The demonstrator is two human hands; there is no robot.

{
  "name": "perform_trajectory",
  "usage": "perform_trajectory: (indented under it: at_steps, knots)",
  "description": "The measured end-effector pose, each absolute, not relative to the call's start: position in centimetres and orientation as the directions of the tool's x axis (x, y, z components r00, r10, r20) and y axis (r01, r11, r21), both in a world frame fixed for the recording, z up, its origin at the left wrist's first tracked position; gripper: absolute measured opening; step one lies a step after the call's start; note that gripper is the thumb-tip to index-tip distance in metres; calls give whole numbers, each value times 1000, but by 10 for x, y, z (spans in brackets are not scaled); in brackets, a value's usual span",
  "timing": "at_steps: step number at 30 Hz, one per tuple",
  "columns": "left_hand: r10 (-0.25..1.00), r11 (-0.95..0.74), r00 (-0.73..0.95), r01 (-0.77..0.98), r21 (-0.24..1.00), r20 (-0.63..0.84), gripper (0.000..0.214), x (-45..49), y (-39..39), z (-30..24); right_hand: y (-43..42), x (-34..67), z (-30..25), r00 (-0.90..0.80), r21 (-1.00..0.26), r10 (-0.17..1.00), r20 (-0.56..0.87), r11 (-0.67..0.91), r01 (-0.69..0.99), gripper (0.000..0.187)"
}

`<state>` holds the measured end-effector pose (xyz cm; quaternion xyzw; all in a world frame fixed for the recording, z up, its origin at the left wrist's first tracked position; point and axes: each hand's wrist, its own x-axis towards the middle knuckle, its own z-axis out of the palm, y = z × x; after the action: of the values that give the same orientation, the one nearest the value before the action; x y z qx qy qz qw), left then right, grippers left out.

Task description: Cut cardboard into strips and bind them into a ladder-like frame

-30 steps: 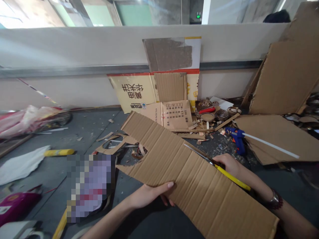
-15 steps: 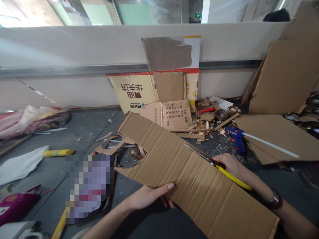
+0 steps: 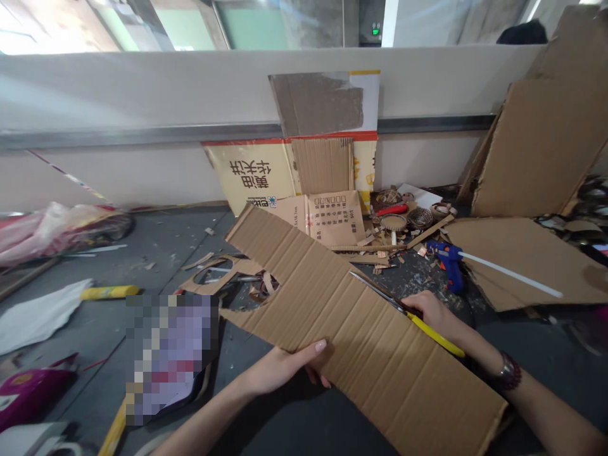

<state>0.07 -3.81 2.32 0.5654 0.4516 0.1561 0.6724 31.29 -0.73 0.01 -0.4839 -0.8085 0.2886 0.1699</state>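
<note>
A long strip of corrugated brown cardboard (image 3: pixel 351 323) lies across my view, with a curved cut in its left edge. My left hand (image 3: pixel 285 370) grips its near edge, thumb on top and fingers underneath. My right hand (image 3: pixel 430 313) is shut on the yellow handles of a pair of scissors (image 3: pixel 387 299). Their metal blades lie along the strip's upper edge, and the cut's exact point is hidden.
A blue hot glue gun (image 3: pixel 449 266) with a white glue stick (image 3: pixel 510 273) rests on a cardboard sheet (image 3: pixel 527 269) at right. Cardboard scraps, small woven rounds and flattened boxes (image 3: pixel 323 218) crowd the wall's foot. A pixelated patch (image 3: pixel 171 358) covers something at left.
The cardboard strip has swung slightly, its far end shifting left and its near end moving up and left. My right hand and the scissors have shifted slightly left.
</note>
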Motion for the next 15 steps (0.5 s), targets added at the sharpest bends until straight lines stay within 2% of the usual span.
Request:
perform_trajectory:
  at_steps: [2,4,7,9,15]
  knots:
    - [845,293,399,211,932,-356,40,-4,-34,16,-6,313,1,-474,-693,880,-24,327,643,31]
    - [952,265,162,-3,964,-261,46,-9,-28,10,-5,314,3,-485,-749,873,-46,291,595,29]
    - [961,238,-71,-286,928,-268,60,-12,-19,7,-4,315,8,-499,-788,865,-54,270,554,24]
    - [950,256,-88,-338,906,-301,64,-12,-17,9,-4,315,11,-497,-782,866,-54,272,560,23]
    - [932,348,4,-295,890,-363,64,-12,-22,16,-9,314,17,-474,-751,874,-107,242,614,23]
